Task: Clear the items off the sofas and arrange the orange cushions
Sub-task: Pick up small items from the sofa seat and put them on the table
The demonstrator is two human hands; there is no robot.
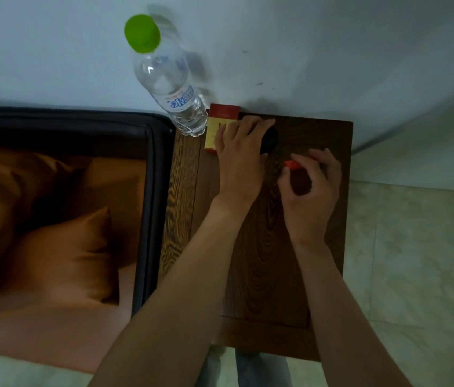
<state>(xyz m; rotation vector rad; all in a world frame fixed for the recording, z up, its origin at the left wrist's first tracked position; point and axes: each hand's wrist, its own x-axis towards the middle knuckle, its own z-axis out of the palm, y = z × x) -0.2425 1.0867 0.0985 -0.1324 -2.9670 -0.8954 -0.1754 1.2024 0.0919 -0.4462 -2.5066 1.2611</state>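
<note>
Your left hand (238, 160) grips a black object (271, 141) on the side table (264, 275); your right hand (313, 188) pinches a small orange item (292, 164). Orange cushions (61, 252) lie at 9 o'clock on the sofa (153, 191).

table (262, 275) toward 6 o'clock: open for my hands | 11 o'clock: bottle (170, 88), red box (221, 118) block | 9 o'clock: sofa arm (153, 191)
</note>
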